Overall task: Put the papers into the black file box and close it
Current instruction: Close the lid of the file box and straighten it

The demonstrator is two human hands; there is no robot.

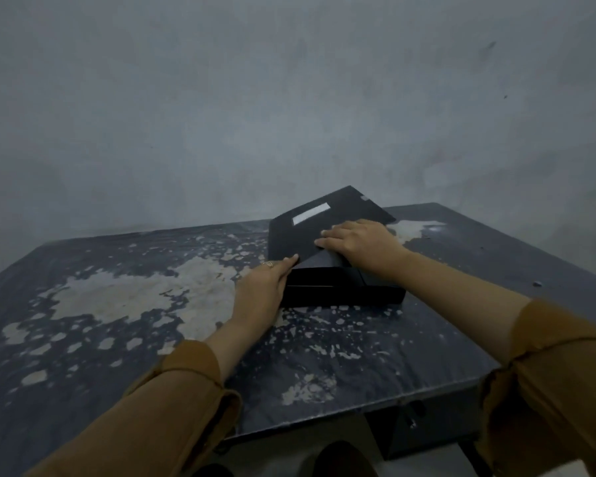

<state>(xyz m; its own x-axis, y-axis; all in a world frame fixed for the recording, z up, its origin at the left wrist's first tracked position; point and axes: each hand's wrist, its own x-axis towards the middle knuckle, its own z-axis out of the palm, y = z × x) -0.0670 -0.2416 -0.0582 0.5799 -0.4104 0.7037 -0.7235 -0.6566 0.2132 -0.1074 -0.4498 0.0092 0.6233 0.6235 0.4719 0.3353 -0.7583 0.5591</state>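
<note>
The black file box point(341, 290) lies on the far right part of the table. Its lid flap point(300, 239), with a white label strip point(310, 214), stands tilted over the box, not flat. My left hand point(262, 290) holds the box's left end, thumb touching the flap's lower corner. My right hand point(358, 244) lies palm down on top of the box, fingertips on the flap's edge. No papers are in sight; the inside of the box is hidden.
The dark table point(152, 304) has worn, pale patches of peeled paint. A grey wall point(255, 115) rises right behind it. The table's near edge point(358, 418) runs in front of me, with a dark drawer unit point(424, 432) below it.
</note>
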